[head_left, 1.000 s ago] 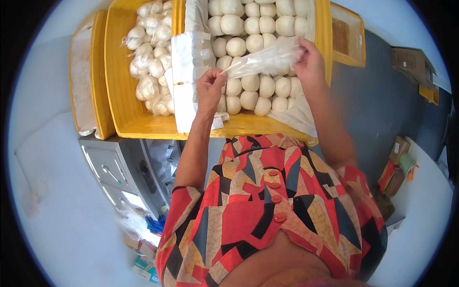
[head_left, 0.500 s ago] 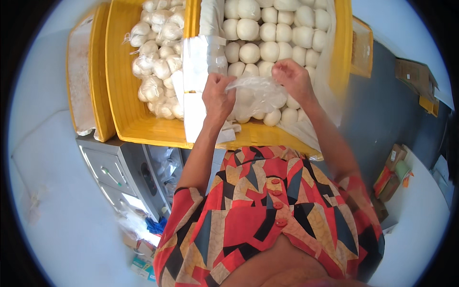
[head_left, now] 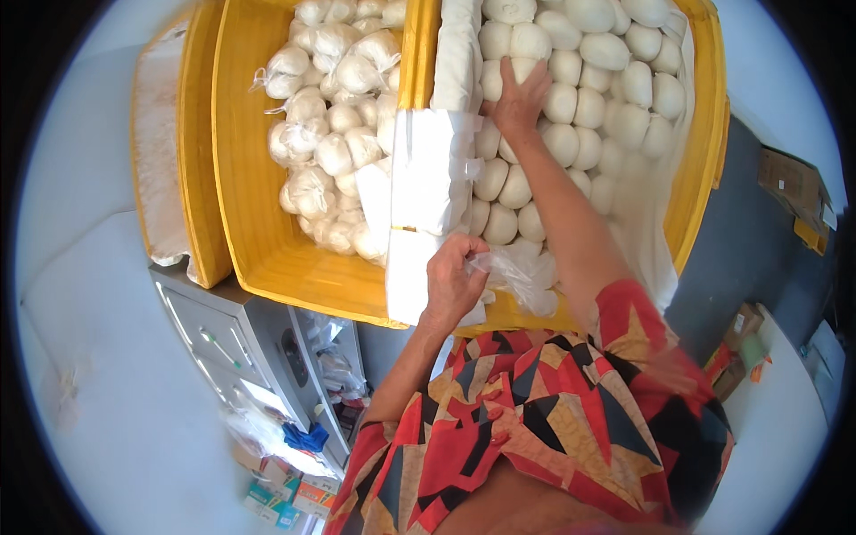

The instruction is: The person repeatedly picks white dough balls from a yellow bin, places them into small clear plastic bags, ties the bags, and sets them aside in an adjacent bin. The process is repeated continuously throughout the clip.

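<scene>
My left hand is closed on the edge of a clear plastic bag, which hangs crumpled over the near end of the right-hand yellow crate. Within that crate, round white steamed buns lie packed in rows on a white cloth. My right hand is stretched out to the crate's far left part. Its fingers are spread and touch the buns there; none is lifted. The palm's underside is hidden.
A second yellow crate on the left holds buns tied in clear bags. White sheeting covers the wall between the crates. Another yellow crate stands farther left, above a grey metal cabinet. Cardboard boxes lie at the right.
My right hand has left the plastic bag and reached forward onto the buns. The left hand keeps the bag, now lower in view. The whole view has shifted, showing the crates farther right.
</scene>
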A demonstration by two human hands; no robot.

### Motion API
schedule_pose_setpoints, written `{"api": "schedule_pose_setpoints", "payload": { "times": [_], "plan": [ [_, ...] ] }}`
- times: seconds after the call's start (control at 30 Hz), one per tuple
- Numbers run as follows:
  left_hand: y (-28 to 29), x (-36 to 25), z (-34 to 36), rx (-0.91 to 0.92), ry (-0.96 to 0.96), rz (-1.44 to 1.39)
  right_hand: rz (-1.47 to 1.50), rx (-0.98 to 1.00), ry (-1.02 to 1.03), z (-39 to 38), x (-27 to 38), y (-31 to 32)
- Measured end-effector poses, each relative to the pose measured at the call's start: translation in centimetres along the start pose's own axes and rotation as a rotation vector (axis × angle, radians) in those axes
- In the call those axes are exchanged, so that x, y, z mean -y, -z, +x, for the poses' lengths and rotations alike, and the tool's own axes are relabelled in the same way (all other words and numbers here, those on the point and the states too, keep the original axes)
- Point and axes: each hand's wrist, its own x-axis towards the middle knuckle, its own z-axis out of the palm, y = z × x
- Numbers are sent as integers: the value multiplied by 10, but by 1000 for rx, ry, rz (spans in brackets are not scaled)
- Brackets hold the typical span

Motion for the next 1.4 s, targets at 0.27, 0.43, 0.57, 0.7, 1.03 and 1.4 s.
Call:
{"api": "schedule_pose_setpoints", "payload": {
  "times": [0.27, 0.43, 0.57, 0.7, 1.03, 1.4],
  "plan": [
    [17, 14, 32, 174, 64, -69, -48, 486, 210, 43, -62, 18],
    [24, 24, 50, 159, 96, -87, -278, 818, 521, 71, -65, 29],
    [29, 37, 68, 89, 164, 18, -883, 812, 967, 45, -43, 20],
    [39, 40, 90, 71, 200, 198, -797, 843, 936, 16, -69, -22],
    [43, 63, 107, -133, 150, 241, 1196, 569, -236, -23, -104, 119],
    [37, 51, 84, 126, 184, 92, 1117, 1059, -38, -120, -20, 43]
  ]
}}
